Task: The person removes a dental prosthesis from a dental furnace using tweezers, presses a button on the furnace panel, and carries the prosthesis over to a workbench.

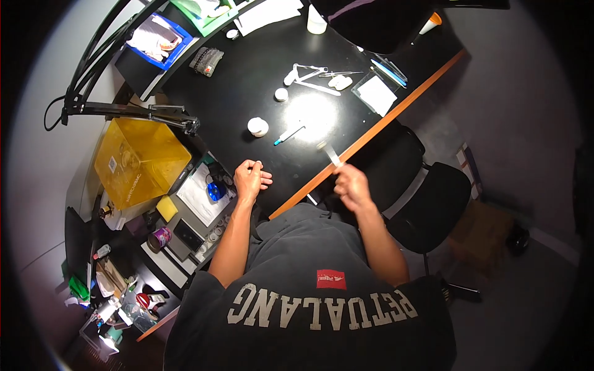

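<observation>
My right hand is closed around the end of a thin pale tool with a small wider head, held over the orange front edge of the black desk. The tool is slightly blurred, so its exact kind does not show. My left hand is by the desk edge with its fingers curled and thumb against the index finger; whatever may be between them is hidden. Beyond it stand a small white round jar and a white pen-like tube with a blue tip.
A bright lamp spot lights the desk. Farther back lie a small white pot, a white hinged measuring tool and a white pad. On the left are a yellow translucent box and a black lamp arm. A black chair stands right.
</observation>
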`<act>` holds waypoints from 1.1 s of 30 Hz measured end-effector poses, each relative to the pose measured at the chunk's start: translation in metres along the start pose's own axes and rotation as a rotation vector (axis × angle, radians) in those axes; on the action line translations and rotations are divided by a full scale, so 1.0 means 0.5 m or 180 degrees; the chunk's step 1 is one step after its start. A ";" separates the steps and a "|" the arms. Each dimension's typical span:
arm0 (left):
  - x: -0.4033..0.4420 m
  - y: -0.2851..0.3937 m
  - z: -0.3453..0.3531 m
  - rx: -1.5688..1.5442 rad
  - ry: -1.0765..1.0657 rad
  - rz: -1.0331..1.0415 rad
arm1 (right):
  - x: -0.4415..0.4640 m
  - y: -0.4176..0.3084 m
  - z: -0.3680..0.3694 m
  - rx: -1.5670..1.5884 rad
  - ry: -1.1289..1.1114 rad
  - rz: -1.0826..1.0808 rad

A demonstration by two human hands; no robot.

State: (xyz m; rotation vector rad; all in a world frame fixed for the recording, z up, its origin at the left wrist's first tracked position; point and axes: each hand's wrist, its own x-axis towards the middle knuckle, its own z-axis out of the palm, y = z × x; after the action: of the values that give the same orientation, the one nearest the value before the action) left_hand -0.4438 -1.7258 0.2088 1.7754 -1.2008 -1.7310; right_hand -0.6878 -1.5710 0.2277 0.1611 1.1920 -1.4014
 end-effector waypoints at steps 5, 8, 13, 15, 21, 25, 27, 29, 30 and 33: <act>-0.004 0.007 0.000 0.0038 0.0012 0.0036 | 0.043 -0.075 -0.049 0.1020 0.0488 -0.0904; 0.000 0.001 -0.003 -0.0019 -0.0086 0.0007 | 0.002 -0.025 -0.008 0.0129 -0.0099 0.0408; -0.003 -0.002 -0.004 -0.0042 -0.0090 0.0041 | 0.014 -0.044 -0.015 0.0589 0.0418 -0.0508; -0.003 0.003 -0.002 -0.0007 -0.0078 0.0029 | 0.026 -0.064 -0.033 0.0707 0.0670 -0.1074; -0.007 0.007 -0.004 -0.0092 -0.0243 0.0037 | -0.025 -0.006 0.023 0.0496 -0.0344 0.0344; -0.032 0.024 0.030 -0.0237 -0.0418 0.0679 | -0.039 -0.016 0.034 0.1053 -0.0841 0.0698; -0.045 0.050 0.055 -0.0239 -0.0520 0.0925 | -0.044 -0.017 0.045 0.1079 -0.0888 0.0716; -0.061 0.084 0.078 -0.0278 -0.0593 0.1021 | -0.053 -0.019 0.055 0.1080 -0.0880 0.0727; -0.063 0.095 0.086 -0.0296 -0.0644 0.1045 | -0.054 -0.017 0.058 0.1010 -0.0838 0.0687; -0.063 0.109 0.112 -0.0269 -0.0674 0.1137 | -0.063 -0.005 0.069 0.0777 -0.0709 0.0462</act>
State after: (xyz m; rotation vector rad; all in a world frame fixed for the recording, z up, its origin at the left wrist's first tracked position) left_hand -0.5093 -1.7157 0.2610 1.2601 -1.4076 -1.7526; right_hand -0.6631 -1.5755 0.2671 0.2505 0.8091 -1.3938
